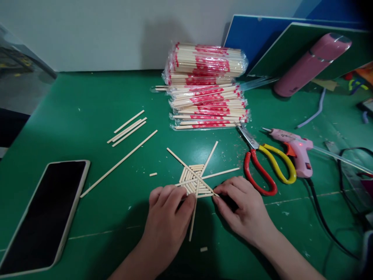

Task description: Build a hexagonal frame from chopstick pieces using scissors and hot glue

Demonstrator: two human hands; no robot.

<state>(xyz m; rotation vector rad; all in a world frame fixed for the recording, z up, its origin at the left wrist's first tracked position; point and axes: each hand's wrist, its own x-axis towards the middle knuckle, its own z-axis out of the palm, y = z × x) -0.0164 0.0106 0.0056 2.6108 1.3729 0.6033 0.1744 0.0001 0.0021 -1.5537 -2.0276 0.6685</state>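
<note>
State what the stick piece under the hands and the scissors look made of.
Stick piece: pale, unfinished bamboo or wood, judging by its matte straw colour. Scissors: shiny metal blades; glossy red and yellow handles, probably plastic.

No legible text anywhere. Red print on the wrapped chopstick packs (207,90) is too blurred to read. Small red mark on the pink glue gun (295,149) is also unreadable. The phone (43,217) screen is dark.

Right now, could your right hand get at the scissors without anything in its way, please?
Probably yes: the scissors lie just beyond the right hand, handles toward it, with only bare table between; the glue gun lies to their far side.
</note>
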